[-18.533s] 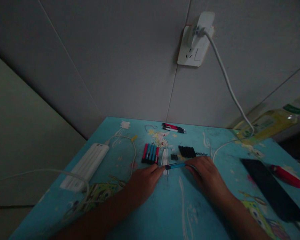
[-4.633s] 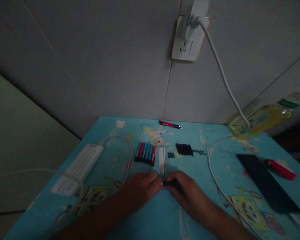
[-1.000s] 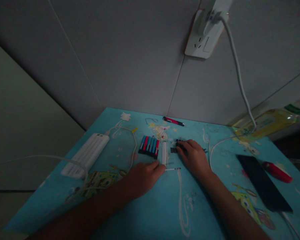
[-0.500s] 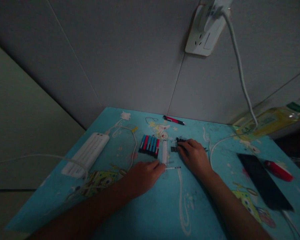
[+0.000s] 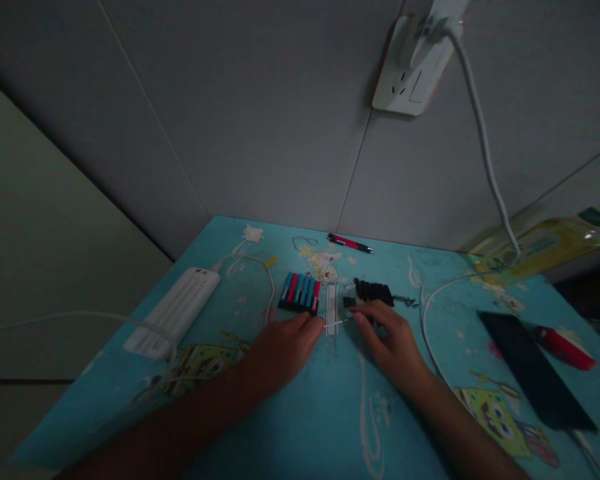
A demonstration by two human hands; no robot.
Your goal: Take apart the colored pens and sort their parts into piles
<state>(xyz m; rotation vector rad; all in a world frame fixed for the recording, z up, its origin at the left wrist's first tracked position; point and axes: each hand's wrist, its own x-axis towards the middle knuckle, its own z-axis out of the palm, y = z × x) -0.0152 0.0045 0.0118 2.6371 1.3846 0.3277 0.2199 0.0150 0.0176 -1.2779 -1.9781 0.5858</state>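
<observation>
My left hand [image 5: 287,343] pinches the end of a thin white pen refill [image 5: 336,324], which points right toward my other hand. My right hand [image 5: 393,340] is closed at the refill's dark tip, with a small black pen part partly hidden between thumb and fingers. Between the hands, several white refills [image 5: 332,303] lie side by side. A row of blue and red pen barrels [image 5: 300,293] with black ends sits beyond my left hand. Past my right fingers lie several black pen parts [image 5: 373,291], with small springs [image 5: 405,301] beside them.
An assembled red and black pen [image 5: 351,243] lies near the wall. A white power strip [image 5: 175,310] with cables is at left. On the right are a dark flat slab [image 5: 535,367], a red object [image 5: 565,347] and a bottle of yellow liquid [image 5: 540,247].
My right hand has drawn back from the black parts toward my left hand, uncovering them. My left hand has lifted the refill slightly, and its tip now meets my right fingers.
</observation>
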